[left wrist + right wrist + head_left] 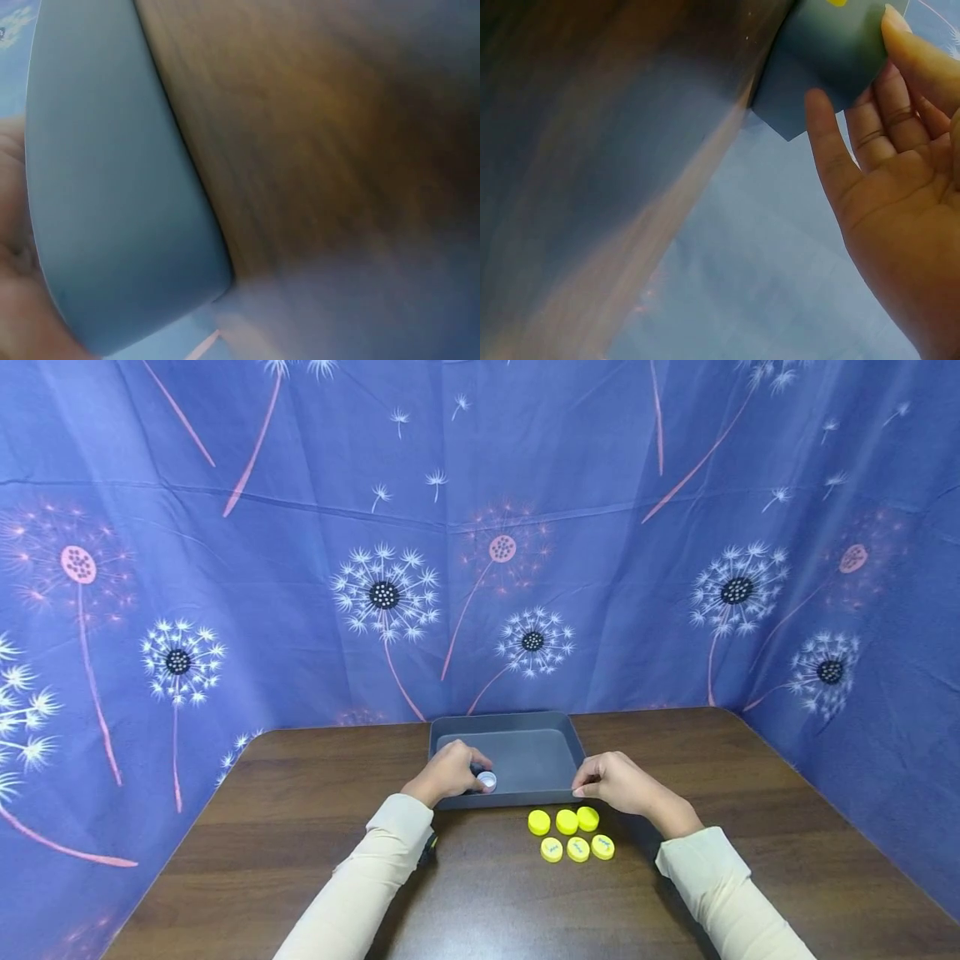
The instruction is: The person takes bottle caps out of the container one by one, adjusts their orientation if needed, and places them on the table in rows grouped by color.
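Observation:
On the table stands a grey tray (525,799), a shallow rectangle with raised walls. My left hand (450,772) reaches over its front left part and holds a white bottle cap (487,780) between thumb and fingers, the cap's hollow side showing. The left wrist view has only part of that hand (13,247) behind the tray wall (112,180). At the tray's front right corner, my right hand (621,782) pinches the rim; the right wrist view shows the thumb over the edge and fingers along the outer wall (817,60). Several yellow bottle caps (539,822) lie before the tray.
The yellow caps sit in two rows on the brown wooden table (480,902); those in the nearer row (577,849) carry blue marks. A blue curtain (465,593) with a dandelion pattern hangs close behind the table and along both sides.

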`<state>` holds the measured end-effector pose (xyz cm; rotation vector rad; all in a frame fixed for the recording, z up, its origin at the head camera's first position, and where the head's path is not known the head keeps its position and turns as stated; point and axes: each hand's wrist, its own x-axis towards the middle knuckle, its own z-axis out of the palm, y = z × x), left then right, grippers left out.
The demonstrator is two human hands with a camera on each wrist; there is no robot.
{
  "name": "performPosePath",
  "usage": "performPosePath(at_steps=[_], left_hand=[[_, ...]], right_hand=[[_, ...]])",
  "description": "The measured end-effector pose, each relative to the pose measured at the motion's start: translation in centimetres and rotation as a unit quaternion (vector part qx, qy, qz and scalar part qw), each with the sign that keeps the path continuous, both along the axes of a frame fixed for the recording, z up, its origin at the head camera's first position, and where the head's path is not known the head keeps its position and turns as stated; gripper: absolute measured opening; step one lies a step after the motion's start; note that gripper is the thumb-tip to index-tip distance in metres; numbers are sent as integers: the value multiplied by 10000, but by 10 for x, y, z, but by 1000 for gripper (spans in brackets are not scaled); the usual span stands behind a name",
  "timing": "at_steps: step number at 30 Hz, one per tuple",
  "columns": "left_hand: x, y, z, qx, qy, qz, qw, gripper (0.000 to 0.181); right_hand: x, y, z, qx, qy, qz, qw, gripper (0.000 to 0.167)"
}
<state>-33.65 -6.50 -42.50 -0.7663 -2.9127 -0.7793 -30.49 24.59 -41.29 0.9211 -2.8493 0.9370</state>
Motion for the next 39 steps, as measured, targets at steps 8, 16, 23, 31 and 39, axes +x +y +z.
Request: performPosePath(at_steps=[8,16,23,31,39], left_hand=[[0,-1,-2,-293,325,256,9987,27],[3,0,-3,-136,139,423,9989,25],[7,1,1,168,-26,417,9990,26],[22,0,24,1001,280,-290,9942,34],[48,1,41,808,152,-634,9946,36]], right_hand=[[1,-4,-1,-46,-75,-10,10000,10],[1,-3,-3,-28,-145,-9,9999,9],[3,-3,-5,-11,-229,-60,9997,9],[6,-3,-2,-5,-232,-74,9997,5],[6,-1,1,34,-222,-134,9997,7]])
